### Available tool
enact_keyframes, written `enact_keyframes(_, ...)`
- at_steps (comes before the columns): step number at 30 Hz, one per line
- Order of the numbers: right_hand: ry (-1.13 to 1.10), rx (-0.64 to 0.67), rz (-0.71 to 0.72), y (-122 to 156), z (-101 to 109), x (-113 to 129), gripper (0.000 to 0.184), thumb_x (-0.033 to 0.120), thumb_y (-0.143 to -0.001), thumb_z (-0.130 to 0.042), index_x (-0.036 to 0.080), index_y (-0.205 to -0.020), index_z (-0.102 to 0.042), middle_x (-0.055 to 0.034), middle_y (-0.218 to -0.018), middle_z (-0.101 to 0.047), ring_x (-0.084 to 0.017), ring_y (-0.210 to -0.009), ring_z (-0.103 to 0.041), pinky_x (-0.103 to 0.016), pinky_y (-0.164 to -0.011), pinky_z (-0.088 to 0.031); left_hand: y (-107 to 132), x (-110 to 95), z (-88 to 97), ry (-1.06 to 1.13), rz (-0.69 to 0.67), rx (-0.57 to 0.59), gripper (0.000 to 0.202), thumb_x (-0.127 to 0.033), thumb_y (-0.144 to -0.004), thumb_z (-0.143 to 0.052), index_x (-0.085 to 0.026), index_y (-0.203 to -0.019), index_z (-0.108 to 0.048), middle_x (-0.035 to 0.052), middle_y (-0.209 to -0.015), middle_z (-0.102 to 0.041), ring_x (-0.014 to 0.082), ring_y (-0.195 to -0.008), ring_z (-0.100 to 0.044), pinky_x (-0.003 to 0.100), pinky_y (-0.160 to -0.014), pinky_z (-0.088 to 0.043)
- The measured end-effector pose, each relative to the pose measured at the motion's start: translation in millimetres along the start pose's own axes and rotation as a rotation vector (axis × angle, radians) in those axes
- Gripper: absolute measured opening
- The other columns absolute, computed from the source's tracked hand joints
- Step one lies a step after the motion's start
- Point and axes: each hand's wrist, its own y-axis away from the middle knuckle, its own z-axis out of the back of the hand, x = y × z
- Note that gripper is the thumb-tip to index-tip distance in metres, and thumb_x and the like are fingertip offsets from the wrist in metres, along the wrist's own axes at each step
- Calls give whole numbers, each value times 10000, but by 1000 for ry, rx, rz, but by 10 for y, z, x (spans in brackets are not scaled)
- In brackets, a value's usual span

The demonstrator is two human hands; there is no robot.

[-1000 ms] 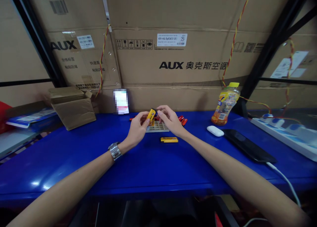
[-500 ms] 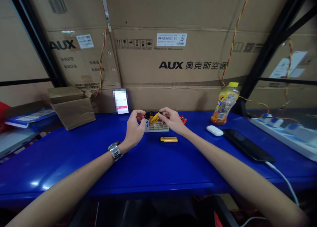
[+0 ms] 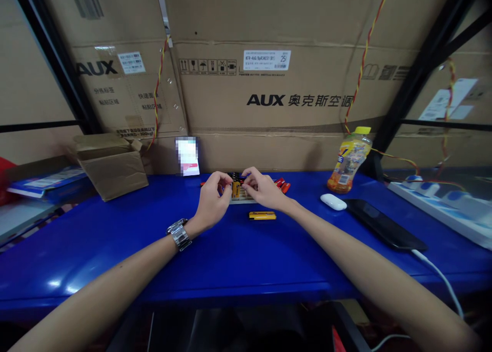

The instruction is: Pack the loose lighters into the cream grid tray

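A pale tray [image 3: 242, 202] with square compartments stands on the blue table between my hands. A yellow lighter [image 3: 236, 189] stands upright in it, and several black-topped lighters [image 3: 233, 176] are behind. My left hand [image 3: 214, 198], with a metal watch at the wrist, is curled at the tray's left side. Its thumb and forefinger come together beside the yellow lighter; what they pinch, if anything, is hidden. Over the tray's right part is my right hand [image 3: 265, 189], fingers bent but apart, with nothing visible between them. Another yellow lighter [image 3: 262, 215] lies flat in front of the tray.
Red lighters [image 3: 283, 186] lie behind my right hand. Farther right are a drink bottle [image 3: 349, 160], a white case [image 3: 333, 202], a black phone [image 3: 384, 224] and a power strip [image 3: 442, 208]. A lit phone [image 3: 187, 156] and open carton [image 3: 113, 167] stand left.
The yellow lighter that my right hand held tilted over the tray now stands upright in it, let go by that hand. My left hand has shifted slightly right.
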Motion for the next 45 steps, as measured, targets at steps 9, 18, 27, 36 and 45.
enact_keyframes(9,232,634,-42,109,285,91,148,288,-665,-712,185,-724,-622,2,-651,-613,-125,-565,-527,-252,-528,-383,-68,218,26,-67,84,-44,112,-89,-777,-493,-185,-822,-527,28,-804,-601,150,-728,-553,287,-654,-429)
enact_keyframes(18,-254,424,-155,86,146,53,167,266,-713,-680,174,-802,-572,-12,-715,-650,-134,-637,-591,-266,-580,-465,-63,197,19,-74,88,-13,112,-81,-778,-489,-179,-815,-531,27,-789,-602,146,-704,-549,294,-656,-432)
enact_keyframes(27,-661,-30,-310,40,39,24,240,417,-835,-613,196,-876,-528,-29,-814,-633,-142,-714,-614,-322,-674,-550,-60,224,13,-51,68,-19,90,-112,-787,-497,-188,-814,-538,22,-772,-599,141,-683,-539,288,-628,-422)
enact_keyframes(36,-765,-194,-590,24,55,107,431,615,-861,-404,237,-654,-388,102,-367,-238,-62,-292,-153,-205,-285,-143,-55,201,27,-61,82,32,72,-130,-804,-492,-184,-817,-538,31,-785,-602,145,-676,-534,296,-629,-418)
enact_keyframes(45,-781,-219,-655,39,27,108,432,567,-890,-192,255,-622,-326,88,-338,-223,-78,-279,-127,-223,-305,-116,-58,207,23,-53,73,20,67,-142,-813,-495,-186,-809,-545,25,-782,-602,138,-662,-526,281,-609,-406)
